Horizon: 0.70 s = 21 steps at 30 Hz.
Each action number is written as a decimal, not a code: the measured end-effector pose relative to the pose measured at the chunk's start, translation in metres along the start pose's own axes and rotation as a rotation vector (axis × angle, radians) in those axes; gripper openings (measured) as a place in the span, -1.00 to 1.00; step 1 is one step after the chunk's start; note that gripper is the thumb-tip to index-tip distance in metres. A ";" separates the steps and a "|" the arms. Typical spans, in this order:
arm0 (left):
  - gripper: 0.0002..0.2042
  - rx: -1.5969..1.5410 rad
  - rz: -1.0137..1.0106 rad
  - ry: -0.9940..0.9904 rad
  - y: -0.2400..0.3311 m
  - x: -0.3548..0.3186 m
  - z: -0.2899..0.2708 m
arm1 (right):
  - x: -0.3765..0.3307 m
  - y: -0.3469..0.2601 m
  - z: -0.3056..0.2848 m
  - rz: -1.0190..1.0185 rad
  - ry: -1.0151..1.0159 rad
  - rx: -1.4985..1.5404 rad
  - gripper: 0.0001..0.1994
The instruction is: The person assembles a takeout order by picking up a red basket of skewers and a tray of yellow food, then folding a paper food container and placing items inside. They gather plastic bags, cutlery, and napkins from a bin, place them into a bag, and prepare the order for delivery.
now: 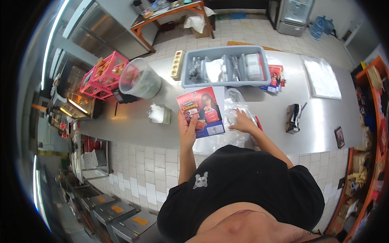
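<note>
My left hand (188,130) is closed on a red and blue printed leaflet (210,106), its thumb across the front and its other fingers hidden behind. A white sheet shows behind the leaflet's upper right edge. Just to the right, crumpled clear plastic bags (236,98) lie on the steel table. My right hand (243,122) rests at these bags with thumb and fingers spread apart. Something red peeks out beside that wrist. Beyond both hands stands a grey divided tray (225,84) with wrapped cutlery, white packets and stacked white containers in its compartments.
More leaflets (276,78) lie right of the tray. A clear bucket (142,79), a small container (159,114) and a power strip (177,65) stand left. Farther right are a plastic stack (321,77), a black device (292,118) and a phone-like object (339,137). Orange shelving (379,67) borders the right side.
</note>
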<state>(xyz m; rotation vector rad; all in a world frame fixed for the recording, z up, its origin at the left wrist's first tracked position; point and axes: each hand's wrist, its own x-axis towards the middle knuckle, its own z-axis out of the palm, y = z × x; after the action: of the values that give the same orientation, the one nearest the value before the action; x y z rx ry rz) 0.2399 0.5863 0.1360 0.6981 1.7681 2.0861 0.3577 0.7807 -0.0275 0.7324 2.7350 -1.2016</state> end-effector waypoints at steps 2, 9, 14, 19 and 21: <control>-0.66 0.005 0.059 -0.017 -0.005 0.002 0.014 | -0.012 -0.025 -0.022 -0.087 0.103 0.004 -0.11; -0.68 -0.157 -0.182 -0.071 -0.043 0.011 0.085 | -0.061 -0.019 -0.103 -0.266 -0.122 1.358 -0.26; -0.40 0.242 -0.162 -0.673 -0.103 0.004 0.144 | -0.075 0.033 -0.105 -0.012 0.349 0.916 -0.43; -0.25 0.713 -0.261 -0.869 -0.175 0.033 0.183 | -0.033 0.160 -0.170 0.177 0.700 0.939 -0.73; -0.24 0.984 -0.119 -0.944 -0.213 0.051 0.207 | 0.009 0.213 -0.187 0.232 0.722 0.957 -0.74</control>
<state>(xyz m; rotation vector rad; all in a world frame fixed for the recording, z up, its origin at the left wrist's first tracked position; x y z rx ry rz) 0.2968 0.8238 -0.0403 1.4330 1.9825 0.4437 0.4687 1.0412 -0.0445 1.7881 2.1920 -2.5867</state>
